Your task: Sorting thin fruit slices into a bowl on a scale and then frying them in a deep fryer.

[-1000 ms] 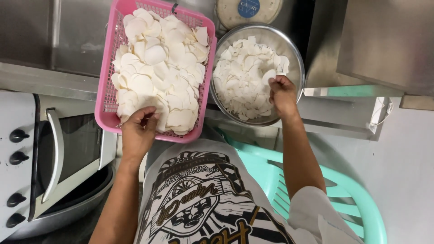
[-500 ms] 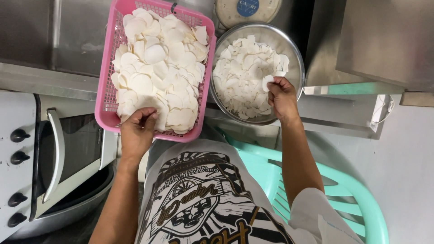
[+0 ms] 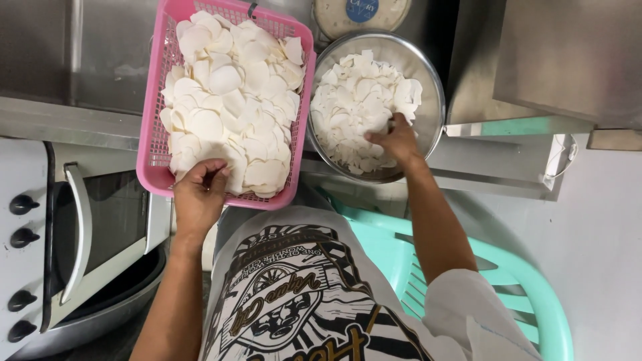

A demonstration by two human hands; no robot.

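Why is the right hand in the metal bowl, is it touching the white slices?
Touching: the head view shows the right hand resting on the white slices.

Right hand: your right hand [image 3: 396,142] has come off the right-hand rim of the steel bowl [image 3: 433,73], where it held a single white slice a second ago, and now lies palm down, fingers spread, in the pale slices [image 3: 358,100] at the bowl's near side.
Left hand: your left hand [image 3: 199,195] has moved up from the pink basket [image 3: 152,137]'s near edge; its fingers now curl over the edge onto the nearest white round slices [image 3: 231,100].
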